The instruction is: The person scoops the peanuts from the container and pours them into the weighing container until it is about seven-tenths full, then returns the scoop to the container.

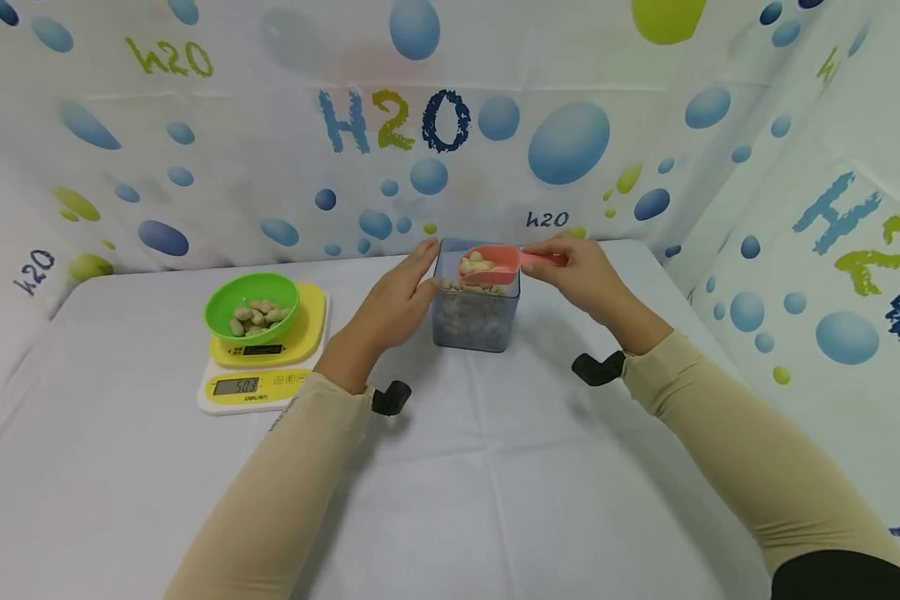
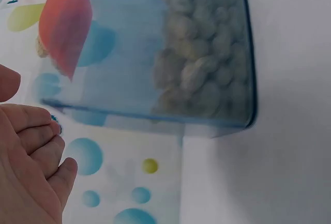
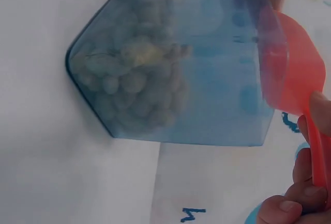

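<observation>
My right hand [image 1: 576, 271] grips the handle of a red-pink scoop [image 1: 505, 263], held level at the mouth of a see-through blue square container [image 1: 474, 325]. Several pale nuts, apparently peanuts in their shells [image 1: 476, 263], lie in the scoop. More of these nuts [image 2: 201, 53] fill the lower part of the container. With fingers extended, my left hand [image 1: 395, 304] is at the container's left side near the rim. In the left wrist view its fingers [image 2: 46, 154] look slightly bent beside the wall; contact is not clear there. The right wrist view shows fingers wrapped round the scoop handle [image 3: 318, 157].
To the left, a yellow and white kitchen scale [image 1: 258, 387] with a digital display bears a green bowl [image 1: 217, 312] holding several nuts. A white cloth [image 1: 450, 517] covers the table. Behind it hangs a white curtain [image 1: 232, 150] with blue and green spots.
</observation>
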`<state>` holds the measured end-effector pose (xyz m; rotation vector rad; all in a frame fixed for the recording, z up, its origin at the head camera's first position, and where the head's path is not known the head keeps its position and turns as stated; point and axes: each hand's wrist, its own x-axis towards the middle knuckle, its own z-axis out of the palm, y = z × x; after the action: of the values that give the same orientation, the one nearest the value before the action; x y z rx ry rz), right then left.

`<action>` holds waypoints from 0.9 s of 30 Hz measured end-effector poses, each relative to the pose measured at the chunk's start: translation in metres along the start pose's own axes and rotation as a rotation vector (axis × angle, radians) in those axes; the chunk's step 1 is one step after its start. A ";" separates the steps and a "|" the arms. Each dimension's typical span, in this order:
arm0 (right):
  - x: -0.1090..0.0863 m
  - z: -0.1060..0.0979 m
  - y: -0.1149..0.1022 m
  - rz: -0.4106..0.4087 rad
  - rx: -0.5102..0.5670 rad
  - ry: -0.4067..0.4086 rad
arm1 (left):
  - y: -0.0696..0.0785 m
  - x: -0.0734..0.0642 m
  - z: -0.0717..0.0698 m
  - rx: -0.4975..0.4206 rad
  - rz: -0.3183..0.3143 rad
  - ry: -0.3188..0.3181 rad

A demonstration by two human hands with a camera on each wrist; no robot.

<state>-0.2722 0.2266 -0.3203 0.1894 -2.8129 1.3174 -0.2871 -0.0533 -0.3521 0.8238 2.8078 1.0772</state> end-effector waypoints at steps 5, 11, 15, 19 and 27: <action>0.005 0.004 -0.016 -0.039 0.018 0.002 | -0.005 -0.016 -0.027 0.053 -0.021 0.036; 0.010 0.017 -0.047 -0.080 0.020 -0.001 | -0.025 -0.048 -0.067 0.087 -0.022 0.109; 0.015 0.034 -0.070 -0.109 0.072 -0.019 | -0.042 -0.074 -0.092 0.112 -0.071 0.141; 0.017 0.055 -0.091 -0.153 0.128 -0.056 | -0.058 -0.100 -0.112 0.139 -0.146 0.166; 0.019 0.110 -0.128 -0.205 0.160 -0.099 | -0.086 -0.146 -0.131 0.203 -0.269 0.199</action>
<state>-0.2730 0.0588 -0.2916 0.5465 -2.6738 1.5215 -0.2285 -0.2579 -0.3295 0.3450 3.1150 0.8897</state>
